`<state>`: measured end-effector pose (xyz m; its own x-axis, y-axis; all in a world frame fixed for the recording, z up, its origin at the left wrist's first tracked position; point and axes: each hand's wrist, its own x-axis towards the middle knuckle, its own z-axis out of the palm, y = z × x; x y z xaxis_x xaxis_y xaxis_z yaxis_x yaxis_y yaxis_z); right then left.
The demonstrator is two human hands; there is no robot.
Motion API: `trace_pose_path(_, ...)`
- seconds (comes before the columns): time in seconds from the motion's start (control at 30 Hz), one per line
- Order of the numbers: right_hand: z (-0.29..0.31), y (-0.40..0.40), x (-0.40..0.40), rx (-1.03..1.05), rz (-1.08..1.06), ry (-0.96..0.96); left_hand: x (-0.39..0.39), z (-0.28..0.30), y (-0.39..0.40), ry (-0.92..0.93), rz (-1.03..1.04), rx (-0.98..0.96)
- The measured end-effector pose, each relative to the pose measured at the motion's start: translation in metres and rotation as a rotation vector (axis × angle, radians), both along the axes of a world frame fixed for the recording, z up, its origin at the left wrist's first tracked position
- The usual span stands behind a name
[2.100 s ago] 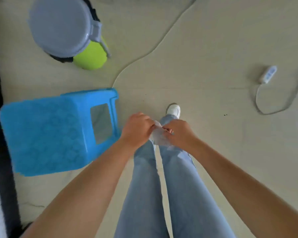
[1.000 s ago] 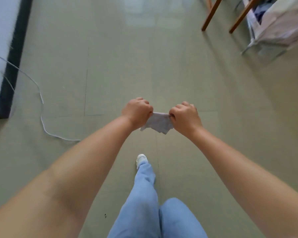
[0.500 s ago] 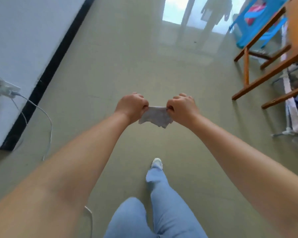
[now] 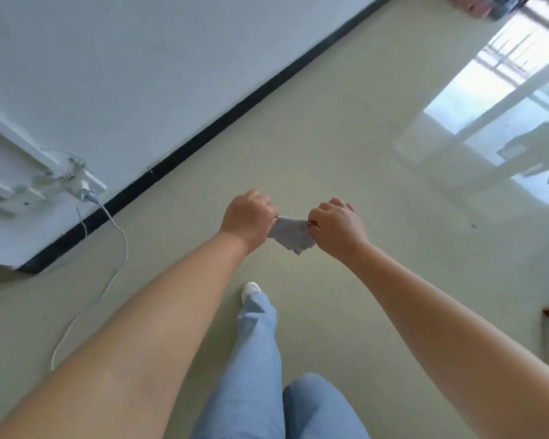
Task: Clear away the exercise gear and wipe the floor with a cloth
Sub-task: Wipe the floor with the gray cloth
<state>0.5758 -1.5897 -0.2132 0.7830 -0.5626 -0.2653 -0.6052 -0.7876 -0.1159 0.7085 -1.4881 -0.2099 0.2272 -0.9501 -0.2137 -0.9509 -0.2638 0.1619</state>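
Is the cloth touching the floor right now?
Apart. The head view shows the cloth stretched between the left hand and right hand, hanging well above the floor.

Glossy floor [image 4: 346,128], matt cloth [image 4: 290,234]

**Small pale cloth held over the floor**

A small, pale grey-white cloth [image 4: 293,233] of thin, soft material is stretched between two fists held out in front of the person. The left hand [image 4: 247,218] grips its left edge with curled fingers; the right hand [image 4: 336,228] grips its right edge the same way. The upper edge runs nearly taut between the hands, while the lower part sags into a ragged point. The cloth hangs in the air above the glossy beige floor [image 4: 346,128], not touching it.
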Motion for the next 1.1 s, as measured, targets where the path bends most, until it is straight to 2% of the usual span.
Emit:
trace_pose_path(0.1, -0.023, -0.052, 0.075, 0.043, 0.122, 0.033, 0.062, -0.028, -0.042, 0.017, 0.103, -0.041)
trace_pose_path(0.17, -0.039, -0.08, 0.119, 0.057, 0.188, 0.074, 0.098, -0.061, -0.063, 0.109, 0.225, -0.052)
trace_pose_path(0.23, -0.063, -0.106, 0.159, 0.083, 0.269, 0.128, 0.124, -0.08, -0.077, 0.056, 0.26, 0.028)
trace_pose_path(0.3, -0.092, -0.128, 0.193, 0.098, 0.354, 0.186, 0.145, -0.104, -0.092, 0.138, 0.338, 0.136)
trace_pose_path(0.43, -0.17, -0.166, 0.248, 0.194, 0.535, 0.294, 0.171, -0.183, -0.117, 0.268, 0.568, 0.211)
trace_pose_path(0.53, -0.241, -0.193, 0.278, 0.247, 0.672, 0.338, 0.184, -0.257, -0.137, 0.307, 0.657, 0.25)
trace_pose_path(0.63, -0.324, -0.215, 0.312, 0.256, 0.734, 0.311, 0.204, -0.339, -0.153, 0.233, 0.772, 0.217)
trace_pose_path(0.67, -0.354, -0.221, 0.325, 0.239, 0.741, 0.257, 0.215, -0.369, -0.156, 0.131, 0.765, 0.127)
trace_pose_path(0.77, -0.446, -0.23, 0.363, 0.206, 0.819, -0.073, 0.243, -0.462, -0.16, -0.059, 0.811, -0.1)
trace_pose_path(0.8, -0.475, -0.232, 0.37, 0.194, 0.86, -0.147, 0.25, -0.489, -0.16, -0.067, 0.826, -0.141)
trace_pose_path(0.87, -0.533, -0.237, 0.374, 0.158, 0.946, -0.175, 0.256, -0.538, -0.164, -0.062, 0.801, -0.129)
trace_pose_path(0.93, -0.587, -0.239, 0.364, 0.103, 1.054, -0.016, 0.246, -0.597, -0.165, -0.045, 0.713, -0.041)
trace_pose_path(1.0, -0.634, -0.24, 0.353, 0.094, 1.178, 0.317, 0.225, -0.653, -0.165, 0.051, 0.61, 0.088)
trace_pose_path(1.03, -0.652, -0.241, 0.349, 0.065, 1.237, 0.42, 0.217, -0.673, -0.163, 0.089, 0.573, 0.106)
trace_pose_path(1.07, -0.668, -0.242, 0.347, 0.054, 1.301, 0.389, 0.21, -0.691, -0.16, 0.086, 0.56, 0.09)
trace_pose_path(1.1, -0.683, -0.244, 0.347, 0.048, 1.341, 0.261, 0.207, -0.702, -0.157, 0.071, 0.578, 0.065)
